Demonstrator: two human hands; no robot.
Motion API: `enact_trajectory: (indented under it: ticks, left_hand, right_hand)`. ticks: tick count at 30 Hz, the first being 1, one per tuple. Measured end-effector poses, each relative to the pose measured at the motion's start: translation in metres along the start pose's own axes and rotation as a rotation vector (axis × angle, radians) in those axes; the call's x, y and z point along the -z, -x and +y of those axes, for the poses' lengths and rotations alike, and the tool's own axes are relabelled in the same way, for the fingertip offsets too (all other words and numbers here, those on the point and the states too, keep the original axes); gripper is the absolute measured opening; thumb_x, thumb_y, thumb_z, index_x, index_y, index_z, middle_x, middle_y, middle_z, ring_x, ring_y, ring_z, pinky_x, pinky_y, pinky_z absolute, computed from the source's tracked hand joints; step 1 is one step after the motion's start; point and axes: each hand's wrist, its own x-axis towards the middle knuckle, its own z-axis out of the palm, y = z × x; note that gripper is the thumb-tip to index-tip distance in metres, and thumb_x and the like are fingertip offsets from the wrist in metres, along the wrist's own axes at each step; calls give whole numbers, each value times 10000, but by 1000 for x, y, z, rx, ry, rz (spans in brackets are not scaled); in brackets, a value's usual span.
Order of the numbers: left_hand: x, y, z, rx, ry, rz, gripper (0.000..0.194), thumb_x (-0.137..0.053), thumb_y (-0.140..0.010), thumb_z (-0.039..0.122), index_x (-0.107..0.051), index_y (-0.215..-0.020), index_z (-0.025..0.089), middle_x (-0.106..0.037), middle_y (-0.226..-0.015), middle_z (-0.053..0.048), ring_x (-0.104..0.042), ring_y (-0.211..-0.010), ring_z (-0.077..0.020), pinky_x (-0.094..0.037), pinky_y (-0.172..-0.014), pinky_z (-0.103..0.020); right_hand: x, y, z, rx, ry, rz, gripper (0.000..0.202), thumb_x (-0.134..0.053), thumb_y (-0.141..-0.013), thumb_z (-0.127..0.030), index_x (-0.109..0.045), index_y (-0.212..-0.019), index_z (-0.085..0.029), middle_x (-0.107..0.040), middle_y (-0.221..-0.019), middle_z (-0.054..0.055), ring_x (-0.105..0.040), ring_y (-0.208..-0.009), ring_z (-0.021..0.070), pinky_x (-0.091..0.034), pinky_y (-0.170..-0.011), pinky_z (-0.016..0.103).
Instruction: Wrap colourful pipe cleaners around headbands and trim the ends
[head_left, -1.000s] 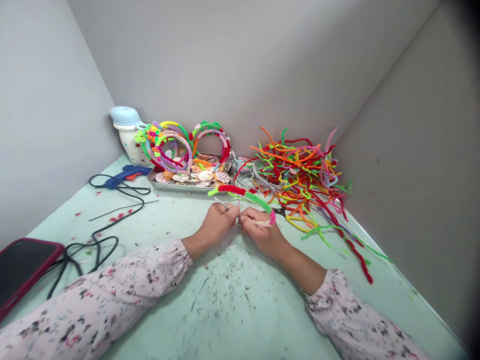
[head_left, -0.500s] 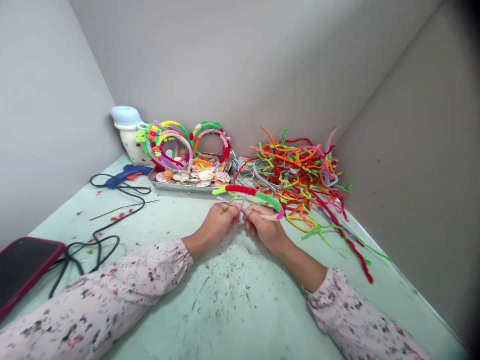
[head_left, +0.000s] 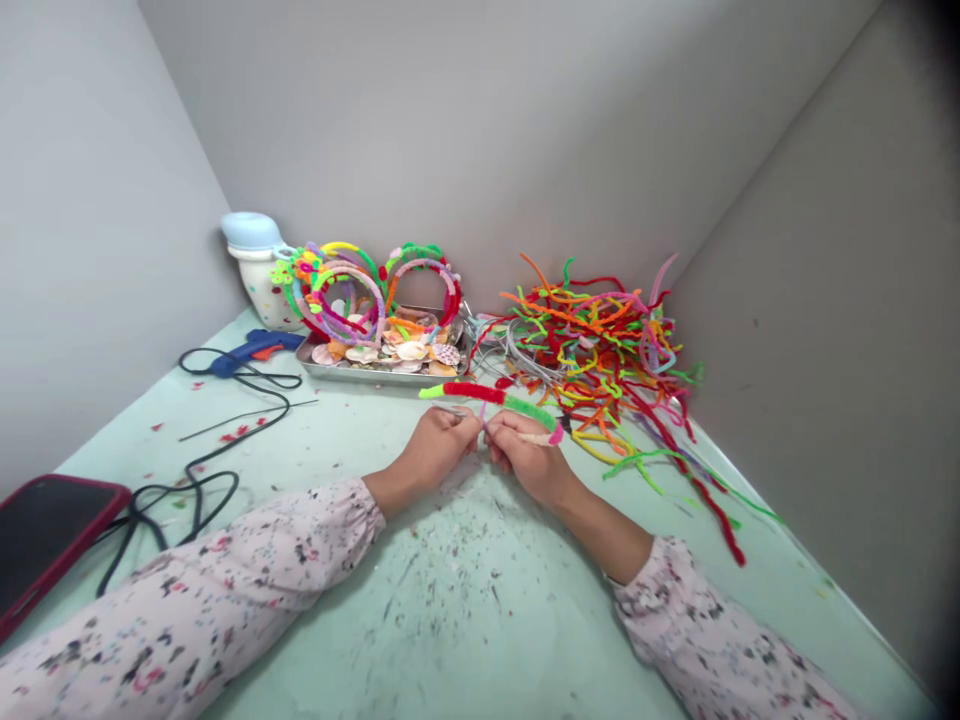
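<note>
Close together above the table, my left hand [head_left: 444,440] and my right hand [head_left: 525,446] are both closed in a pinch. Between them runs a headband [head_left: 475,393] wrapped in lime, red, green, pink and cream pipe cleaner, its arch turned away from me. My right fingers grip its cream end. A short purple pipe cleaner [head_left: 482,411] sticks up where the fingertips of both hands meet, with my left fingers pinching at it. Part of the band's grey end shows by my left thumb; my fingers hide the rest.
A metal tray [head_left: 360,375] of seashells [head_left: 411,350] stands behind, with wrapped headbands [head_left: 345,300] on it. Loose pipe cleaners [head_left: 592,320] are heaped at right. Left are a blue glue gun [head_left: 259,350], black cord [head_left: 199,465], phone [head_left: 56,540] and lidded white cup [head_left: 266,290].
The headband's arch has tipped lower and shifted slightly left. My hands stay almost in place, still pinched together around the purple piece.
</note>
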Motion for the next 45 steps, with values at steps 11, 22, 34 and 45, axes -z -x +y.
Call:
enact_trajectory:
  ticks: [11,22,34,45]
  left_hand:
    - [1,0,1,-55,40,-28,383,-482,-806,372,-470,-481,170,-395,-384,38,-375,-397,-91,-307,-465,-245]
    - [1,-2,-1,-107,244,21,131,-582,-770,291,-551,-819,173,-472,-501,65,-402,-433,-80,-330,-460,-212]
    - [2,1,5,-56,286,7,108,-621,-726,241,-593,-674,150,-472,-435,48,-390,-416,-75,-310,-463,-219]
    - [0,1,8,-65,217,42,147,-586,-742,244,-578,-629,150,-463,-424,42,-381,-413,-78,-299,-452,-219]
  right_hand:
    - [-2,-1,-5,-77,-109,44,236,-474,-817,-340,-537,-650,-184,-520,-519,-34,-441,-440,92,-344,-453,224]
    - [-2,-2,-3,-105,-106,39,240,-456,-812,-328,-531,-631,-188,-532,-533,-31,-443,-433,87,-345,-447,223]
    - [-1,-2,2,-128,-109,55,277,-478,-812,-368,-561,-631,-175,-553,-533,-15,-466,-446,96,-367,-460,224]
    - [-2,-1,4,-58,-35,65,285,-456,-855,-375,-545,-662,-185,-535,-554,-27,-466,-473,101,-372,-490,225]
